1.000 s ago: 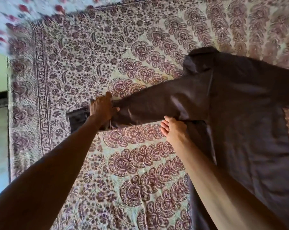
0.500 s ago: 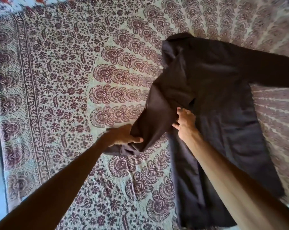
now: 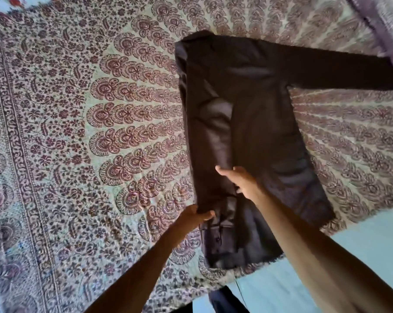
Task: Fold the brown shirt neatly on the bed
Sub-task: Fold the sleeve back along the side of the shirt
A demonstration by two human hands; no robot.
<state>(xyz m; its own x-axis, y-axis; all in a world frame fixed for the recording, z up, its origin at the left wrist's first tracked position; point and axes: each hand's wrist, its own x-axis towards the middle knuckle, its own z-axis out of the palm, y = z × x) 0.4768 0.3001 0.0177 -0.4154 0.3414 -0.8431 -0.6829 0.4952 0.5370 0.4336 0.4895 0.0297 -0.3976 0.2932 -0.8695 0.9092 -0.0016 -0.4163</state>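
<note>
Left hand pinches the dark brown cloth shirt's folded-in sleeve taut; right hand, flat, pins it

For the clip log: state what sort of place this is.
Probably a bedroom: a brown shirt lies spread on a patterned bedspread, with pale floor past its fringed edge.

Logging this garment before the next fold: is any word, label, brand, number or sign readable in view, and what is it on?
No readable text in this view.
The brown shirt shows no tag, print or size label.
The bedspread has only floral and paisley patterns, no lettering.
</note>
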